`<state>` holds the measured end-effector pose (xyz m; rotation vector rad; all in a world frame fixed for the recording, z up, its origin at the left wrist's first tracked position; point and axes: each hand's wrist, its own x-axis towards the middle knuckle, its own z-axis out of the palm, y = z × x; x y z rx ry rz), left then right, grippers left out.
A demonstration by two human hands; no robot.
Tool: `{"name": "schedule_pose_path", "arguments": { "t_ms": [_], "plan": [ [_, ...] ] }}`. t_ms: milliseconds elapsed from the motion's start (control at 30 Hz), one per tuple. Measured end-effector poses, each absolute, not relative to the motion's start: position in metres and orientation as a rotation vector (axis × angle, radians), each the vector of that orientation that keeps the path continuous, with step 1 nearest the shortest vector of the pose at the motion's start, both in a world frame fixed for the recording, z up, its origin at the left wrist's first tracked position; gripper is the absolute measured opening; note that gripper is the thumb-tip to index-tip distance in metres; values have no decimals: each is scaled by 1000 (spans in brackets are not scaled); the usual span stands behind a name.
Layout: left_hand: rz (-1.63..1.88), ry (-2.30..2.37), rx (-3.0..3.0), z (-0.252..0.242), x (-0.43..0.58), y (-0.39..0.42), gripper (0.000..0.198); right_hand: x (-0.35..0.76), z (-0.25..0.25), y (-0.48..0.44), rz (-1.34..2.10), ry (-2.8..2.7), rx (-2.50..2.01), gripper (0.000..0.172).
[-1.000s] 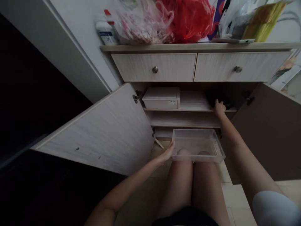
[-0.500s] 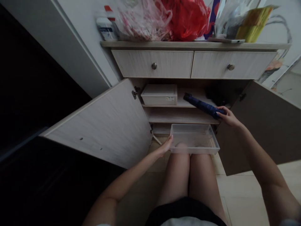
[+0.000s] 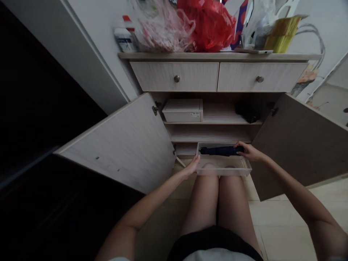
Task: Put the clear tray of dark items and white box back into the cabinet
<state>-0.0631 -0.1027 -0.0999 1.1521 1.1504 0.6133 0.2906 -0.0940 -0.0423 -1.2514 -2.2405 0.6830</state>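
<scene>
A clear plastic bin (image 3: 223,172) rests across my knees, its left wall gripped by my left hand (image 3: 191,166). My right hand (image 3: 248,150) is closed around one end of a dark blue folded umbrella (image 3: 221,150). The umbrella lies lengthwise inside the bin, along the far wall, with its black handle end toward the left. Apart from the umbrella, the bin shows nothing inside it. Part of my left fingers is hidden behind the bin wall.
Both cabinet doors, left (image 3: 114,145) and right (image 3: 301,145), stand open beside me. On the upper shelf are a white lidded box (image 3: 182,110) and a black item (image 3: 248,113). Plastic bags, including a red bag (image 3: 209,27), and a white bottle (image 3: 124,38) crowd the cabinet top.
My right hand has brought the umbrella down and left, from in front of the shelves into the bin. My left hand still holds the bin in nearly the same place.
</scene>
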Motion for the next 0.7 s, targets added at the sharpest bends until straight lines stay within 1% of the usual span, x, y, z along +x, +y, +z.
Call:
{"name": "schedule_pose_path", "arguments": {
  "t_ms": [67, 167, 333, 400, 467, 533, 567, 700],
  "plan": [
    [596, 1188, 1155, -98, -64, -104, 79, 286, -46, -88, 599, -2327, -1299, 29],
    [591, 1203, 1175, -98, -65, -105, 73, 280, -51, -81, 409, -2482, -1457, 34],
    [618, 1190, 1186, -101, -66, -103, 76, 267, -56, -75, 68, -2670, -1599, 39],
    [607, 1212, 1160, -102, -66, -102, 76, 264, -51, -68, 71, -2704, -1600, 38],
    [594, 1228, 1142, -104, -66, -102, 73, 267, -40, -55, 198, -2695, -1574, 32],
    [600, 1219, 1147, -106, -66, -101, 70, 276, -25, -36, 245, -2560, -1642, 26],
    [605, 1215, 1151, -108, -67, -100, 69, 283, -17, -24, 191, -2439, -1732, 25],
    [600, 1222, 1128, -116, -69, -95, 74, 316, 5, 28, -250, -1885, -2183, 38]
  ]
}}
